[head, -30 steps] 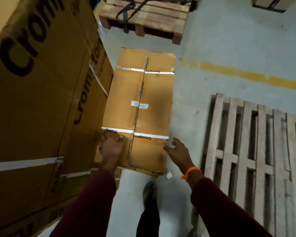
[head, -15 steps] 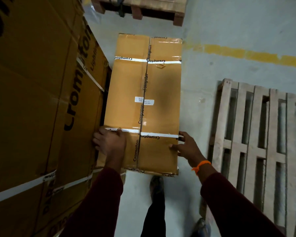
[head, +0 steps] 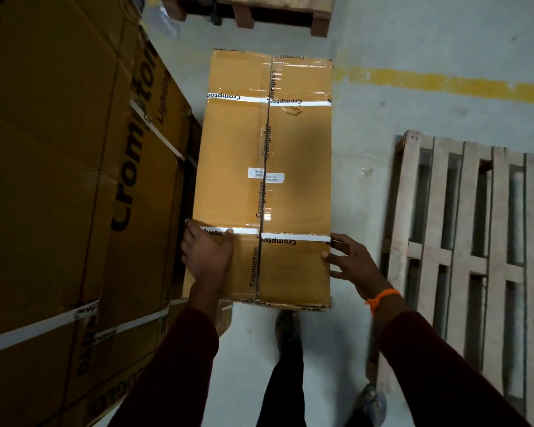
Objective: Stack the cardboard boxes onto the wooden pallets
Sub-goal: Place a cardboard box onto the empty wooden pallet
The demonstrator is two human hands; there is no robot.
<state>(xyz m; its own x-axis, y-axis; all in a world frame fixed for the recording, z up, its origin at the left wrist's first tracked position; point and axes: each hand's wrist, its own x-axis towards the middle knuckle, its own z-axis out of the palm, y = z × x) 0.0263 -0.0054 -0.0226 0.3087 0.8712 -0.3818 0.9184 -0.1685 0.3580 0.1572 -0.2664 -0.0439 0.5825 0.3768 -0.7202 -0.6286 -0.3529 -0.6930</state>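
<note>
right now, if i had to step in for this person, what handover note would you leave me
Left hand grips the left edge of the taped box, thumb on top. Right hand presses its right edge with spread fingers.
The box lies lengthwise ahead, beside the big carton stack on the left; the wooden pallet lies to the right, visible slats bare.
Done: box in both hands.
Left: likely swing it right, set it on the pallet.
</note>
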